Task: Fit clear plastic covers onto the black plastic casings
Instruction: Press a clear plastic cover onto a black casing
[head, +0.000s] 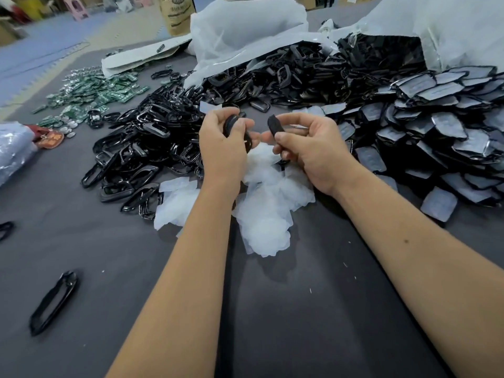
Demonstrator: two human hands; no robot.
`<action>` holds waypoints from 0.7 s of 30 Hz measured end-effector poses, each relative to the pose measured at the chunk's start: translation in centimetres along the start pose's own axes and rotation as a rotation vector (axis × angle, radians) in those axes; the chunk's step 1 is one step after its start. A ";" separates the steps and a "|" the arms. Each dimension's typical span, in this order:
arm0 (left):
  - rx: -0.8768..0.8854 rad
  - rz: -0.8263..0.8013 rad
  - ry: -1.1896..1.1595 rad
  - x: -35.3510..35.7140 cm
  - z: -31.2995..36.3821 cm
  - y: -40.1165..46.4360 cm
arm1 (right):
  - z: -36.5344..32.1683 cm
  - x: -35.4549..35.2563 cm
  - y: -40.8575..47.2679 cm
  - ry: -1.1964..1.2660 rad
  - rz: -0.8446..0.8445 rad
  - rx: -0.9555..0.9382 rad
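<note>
My left hand [225, 143] grips a black plastic casing [231, 123], a glossy ring-shaped frame held edge-on above the table. My right hand [305, 144] pinches a flat black piece [274, 125] between thumb and fingers, close to the right of the casing; a small gap separates the two parts. Below both hands lies a heap of peeled white film scraps [268, 205]. Whether the right-hand piece carries a clear cover cannot be told.
A pile of black frames [141, 148] lies left of the hands. Film-covered flat pieces [447, 137] are stacked at the right. Open white bags [245, 31] spill more black parts behind. Green circuit boards [92, 94] sit far left. One loose frame [54, 301] lies near left.
</note>
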State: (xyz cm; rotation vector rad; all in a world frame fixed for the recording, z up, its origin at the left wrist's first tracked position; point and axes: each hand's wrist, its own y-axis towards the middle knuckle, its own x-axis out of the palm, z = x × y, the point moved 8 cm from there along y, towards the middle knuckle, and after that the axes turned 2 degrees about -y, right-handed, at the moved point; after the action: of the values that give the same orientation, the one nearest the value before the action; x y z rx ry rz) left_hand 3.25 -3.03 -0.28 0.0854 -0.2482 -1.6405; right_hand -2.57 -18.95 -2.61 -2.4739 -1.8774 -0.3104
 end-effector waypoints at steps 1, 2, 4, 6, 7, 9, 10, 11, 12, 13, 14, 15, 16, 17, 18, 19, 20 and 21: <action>0.012 -0.007 -0.014 -0.1 0.1 0.2 | 0.0 0.1 0.0 -0.001 0.000 -0.001; 0.014 -0.013 -0.039 -0.1 0.0 0.4 | 0.0 0.1 0.0 0.002 0.000 0.002; 0.016 -0.030 -0.063 -0.1 -0.1 0.5 | 0.0 0.1 0.1 0.032 -0.001 0.015; 0.018 -0.046 -0.042 0.2 -0.1 0.4 | 0.0 0.2 0.1 0.057 -0.008 0.023; 0.028 -0.044 -0.013 0.2 -0.1 0.4 | -0.1 0.2 0.1 0.057 -0.013 0.024; 0.060 -0.031 0.038 0.3 0.0 0.4 | -0.1 0.2 0.1 0.044 -0.013 0.025; 0.060 -0.019 0.041 0.3 0.0 0.4 | -0.1 0.1 0.1 0.039 -0.007 0.024; 0.045 -0.002 0.031 0.3 -0.1 0.4 | -0.1 0.0 0.1 0.036 0.001 0.023; 0.021 0.014 0.013 0.2 -0.3 0.4 | -0.1 0.0 0.1 0.031 0.009 0.021; -0.005 0.024 -0.011 0.2 -0.4 0.4 | -0.1 -0.1 0.1 0.028 0.018 0.018; -0.025 0.024 -0.037 0.1 -0.5 0.4 | -0.1 -0.1 0.2 0.028 0.027 0.012; -0.037 0.018 -0.060 0.2 -0.5 0.4 | -0.1 -0.2 0.2 0.032 0.038 0.002; -0.044 0.009 -0.079 0.2 -0.6 0.4 | -0.2 -0.2 0.2 0.035 0.048 -0.010; -0.053 0.001 -0.096 0.3 -0.7 0.4 | -0.2 -0.3 0.2 0.039 0.057 -0.021; -0.072 -0.006 -0.118 0.3 -0.8 0.4 | -0.2 -0.4 0.2 0.045 0.064 -0.027; -0.103 -0.010 -0.151 0.4 -1.1 0.3 | -0.2 -0.5 0.2 0.057 0.069 -0.029; -0.141 -0.013 -0.199 0.5 -1.4 0.3 | -0.2 -0.6 0.2 0.073 0.077 -0.031; -0.179 -0.018 -0.254 0.7 -1.6 0.2 | -0.2 -0.7 0.1 0.085 0.087 -0.035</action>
State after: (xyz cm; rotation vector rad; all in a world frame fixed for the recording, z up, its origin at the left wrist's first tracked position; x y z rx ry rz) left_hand 3.72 -3.87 -1.71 -0.2588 -0.2935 -1.6842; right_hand -2.66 -19.72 -2.51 -2.5120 -1.7422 -0.4422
